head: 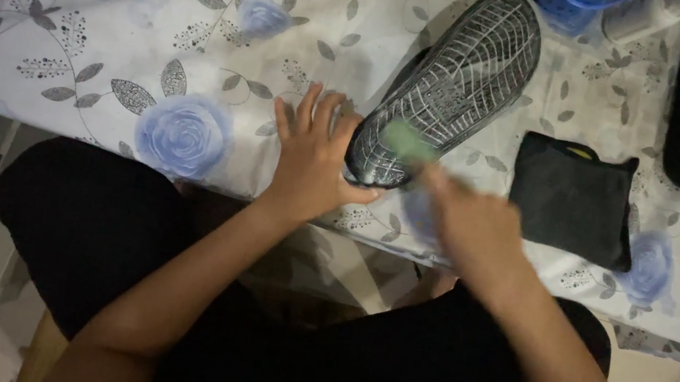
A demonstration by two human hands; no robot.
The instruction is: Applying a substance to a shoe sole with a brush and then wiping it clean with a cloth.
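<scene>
On the bench beside the folded black cloth (575,199), we are steadying the upturned dark shoe (454,86) at its heel with left-hand (313,159) fingers, right hand (468,222) clenched around a blurred green brush (408,141), scrubbing best along the grooves.

The person wears black clothing that fills the lower middle of the frame: a dark, plain garment over the lap and both thighs, without visible print, seams or markings in the dim light. Both forearms are bare from the elbow down, with no sleeves, watch, bracelet or rings to be seen on the left hand (308,163) in the centre or on the right hand (472,227) just right of centre. The right hand is blurred, so its fingers cannot be made out clearly.
</scene>
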